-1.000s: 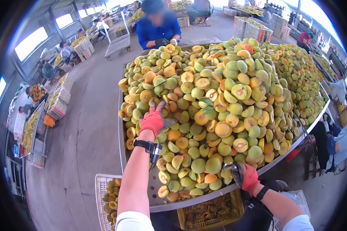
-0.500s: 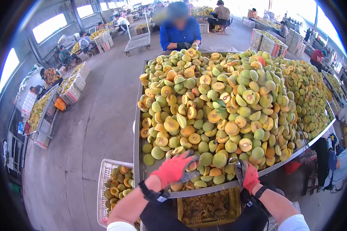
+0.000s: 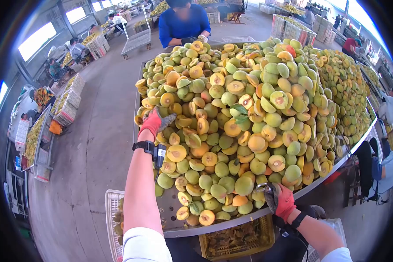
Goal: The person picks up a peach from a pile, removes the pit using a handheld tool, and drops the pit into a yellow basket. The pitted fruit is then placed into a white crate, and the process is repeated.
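A big heap of green-yellow peaches [image 3: 256,143], many cut in half with pits or hollows showing, covers the metal table [image 3: 170,214]. My left hand [image 3: 156,122], in a red glove with grey fingers, stretches to the heap's left edge. Its fingers are apart at the fruit there, and nothing shows in them. Near the front rim, my right hand [image 3: 282,202], gloved alike, is closed round a small metal tool with a looped end [image 3: 263,187]. The tool's handle is hidden in the grip, and its loop lies against the peaches.
Below the front rim stands a yellow crate [image 3: 238,239] with scraps inside. A white basket [image 3: 114,222] holding fruit is at the lower left, partly behind my left arm. Across the table a person in blue [image 3: 184,24] works at the heap. A cart [image 3: 136,41] stands farther back.
My left hand has moved from the front of the heap forward and left to its far-left side. Cut peaches now lie at the front left. My right hand stays with the tool.
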Demonstrator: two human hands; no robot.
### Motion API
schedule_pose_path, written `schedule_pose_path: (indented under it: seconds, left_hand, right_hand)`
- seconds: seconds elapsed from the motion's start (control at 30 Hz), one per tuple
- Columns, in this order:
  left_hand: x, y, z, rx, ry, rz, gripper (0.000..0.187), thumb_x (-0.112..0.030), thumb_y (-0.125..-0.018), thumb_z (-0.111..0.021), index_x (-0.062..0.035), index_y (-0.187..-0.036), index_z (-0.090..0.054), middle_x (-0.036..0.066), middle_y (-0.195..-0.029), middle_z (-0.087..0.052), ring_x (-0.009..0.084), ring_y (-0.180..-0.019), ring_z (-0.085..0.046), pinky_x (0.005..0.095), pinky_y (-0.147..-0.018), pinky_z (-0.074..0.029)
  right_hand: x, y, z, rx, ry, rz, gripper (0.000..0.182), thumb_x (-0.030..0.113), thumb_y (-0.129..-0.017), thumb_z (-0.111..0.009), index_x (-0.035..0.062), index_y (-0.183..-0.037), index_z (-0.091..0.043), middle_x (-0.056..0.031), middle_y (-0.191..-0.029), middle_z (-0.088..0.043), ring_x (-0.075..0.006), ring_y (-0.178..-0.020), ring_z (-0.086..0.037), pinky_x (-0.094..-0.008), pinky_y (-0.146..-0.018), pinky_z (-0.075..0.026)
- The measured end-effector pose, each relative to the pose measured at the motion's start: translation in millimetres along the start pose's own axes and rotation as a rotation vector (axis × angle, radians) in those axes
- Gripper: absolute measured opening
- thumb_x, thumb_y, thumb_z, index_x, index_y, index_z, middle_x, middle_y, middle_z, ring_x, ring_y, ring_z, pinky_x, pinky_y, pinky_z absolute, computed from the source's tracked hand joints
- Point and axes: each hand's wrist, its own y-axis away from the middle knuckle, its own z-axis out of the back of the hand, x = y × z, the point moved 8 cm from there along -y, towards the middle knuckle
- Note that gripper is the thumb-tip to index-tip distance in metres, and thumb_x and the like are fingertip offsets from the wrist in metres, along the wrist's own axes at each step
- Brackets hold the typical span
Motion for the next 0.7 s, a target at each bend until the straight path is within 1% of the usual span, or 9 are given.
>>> schedule_pose_path:
  seconds: [0.1,0.13,0.27,0.3,0.43,0.5,0.6,0.67,0.7]
  left_hand:
    - [-33.9,38.1,20.0,-0.064,-0.083,0.136,0.104,-0.068,-0.066,-0.068,-0.0094,-0.143,-0.033,0.018,-0.146,-0.035,0.0321,-0.140,-0.024,0.0457,-0.115,-0.014]
    - [-39.6,35.2,13.6,0.072,0.002,0.006,0.105,-0.069,-0.064,-0.069,-0.0096,-0.143,-0.034,0.020,-0.147,-0.031,0.0333,-0.141,-0.021,0.0443,-0.115,-0.018]
    - [-45.7,70.2,-9.1,0.109,0.038,0.010,0.107,-0.069,-0.061,-0.072,-0.0115,-0.143,-0.035,0.024,-0.149,-0.023,0.0370,-0.140,-0.021,0.0417,-0.112,-0.026]
    - [-45.9,85.3,-4.3,0.092,0.072,0.023,0.094,-0.064,-0.066,-0.072,-0.0116,-0.138,-0.044,0.021,-0.148,-0.021,0.0359,-0.136,-0.028,0.0405,-0.111,-0.029]
    - [-42.0,133.1,-33.7,0.170,0.039,-0.100,0.078,-0.062,-0.070,-0.071,-0.0094,-0.126,-0.058,0.023,-0.145,-0.021,0.0382,-0.132,-0.034,0.0395,-0.111,-0.029]
    - [-72.2,177.5,-29.3,0.241,-0.057,-0.147,0.081,-0.064,-0.072,-0.067,-0.0101,-0.131,-0.052,0.022,-0.148,-0.023,0.0411,-0.133,-0.031,0.0398,-0.111,-0.029]
    - [-83.6,232.0,-37.0,0.170,-0.134,-0.251,0.086,-0.067,-0.071,-0.064,-0.0159,-0.137,-0.043,0.017,-0.148,-0.027,0.0423,-0.135,-0.027,0.0509,-0.111,-0.024]
    - [-91.1,269.7,-42.8,0.057,-0.375,-0.326,0.077,-0.064,-0.075,-0.062,-0.0200,-0.135,-0.044,0.011,-0.146,-0.033,0.0423,-0.135,-0.027,0.0620,-0.107,-0.022]
    - [-88.4,285.6,-45.0,0.057,-0.377,-0.325,0.077,-0.064,-0.075,-0.062,-0.0200,-0.135,-0.044,0.011,-0.146,-0.033,0.0423,-0.135,-0.027,0.0620,-0.107,-0.022]
  right_hand:
    - [0.1,3.0,0.4,-0.003,-0.016,0.030,0.044,0.021,-0.077,-0.065,-0.0004,-0.114,-0.055,-0.0221,-0.104,-0.061,-0.0393,-0.091,-0.061,-0.0445,-0.080,-0.049]
    - [-2.3,3.5,-1.1,-0.002,0.010,0.040,0.044,0.020,-0.077,-0.065,-0.0005,-0.114,-0.055,-0.0217,-0.104,-0.061,-0.0392,-0.090,-0.061,-0.0443,-0.079,-0.049]
    - [5.3,-0.6,3.9,0.023,-0.057,-0.035,0.042,0.017,-0.078,-0.064,0.0001,-0.114,-0.055,-0.0198,-0.104,-0.061,-0.0376,-0.090,-0.061,-0.0423,-0.079,-0.049]
    - [1.8,-0.9,0.9,0.014,-0.055,-0.020,0.042,0.017,-0.078,-0.064,0.0001,-0.114,-0.055,-0.0198,-0.104,-0.061,-0.0376,-0.090,-0.061,-0.0423,-0.079,-0.049]
    - [-3.8,1.3,-1.5,0.006,-0.163,-0.116,0.038,0.019,-0.081,-0.062,0.0013,-0.115,-0.055,-0.0179,-0.105,-0.062,-0.0356,-0.095,-0.061,-0.0394,-0.082,-0.049]
    - [-1.7,0.4,-2.1,0.034,-0.168,-0.130,0.037,0.020,-0.082,-0.061,0.0019,-0.115,-0.055,-0.0174,-0.105,-0.062,-0.0352,-0.097,-0.060,-0.0388,-0.084,-0.049]
    - [-11.1,2.1,-8.8,-0.010,-0.017,-0.062,0.033,0.021,-0.088,-0.055,0.0022,-0.115,-0.056,-0.0176,-0.103,-0.063,-0.0348,-0.098,-0.060,-0.0379,-0.085,-0.048]
    - [-26.0,3.0,-13.2,0.031,-0.277,-0.287,0.030,0.020,-0.092,-0.049,0.0022,-0.115,-0.056,-0.0183,-0.102,-0.064,-0.0341,-0.098,-0.060,-0.0370,-0.086,-0.048]
    - [-25.2,2.5,-12.5,0.032,-0.279,-0.286,0.030,0.020,-0.092,-0.049,0.0022,-0.115,-0.056,-0.0183,-0.102,-0.064,-0.0341,-0.098,-0.060,-0.0370,-0.086,-0.048]
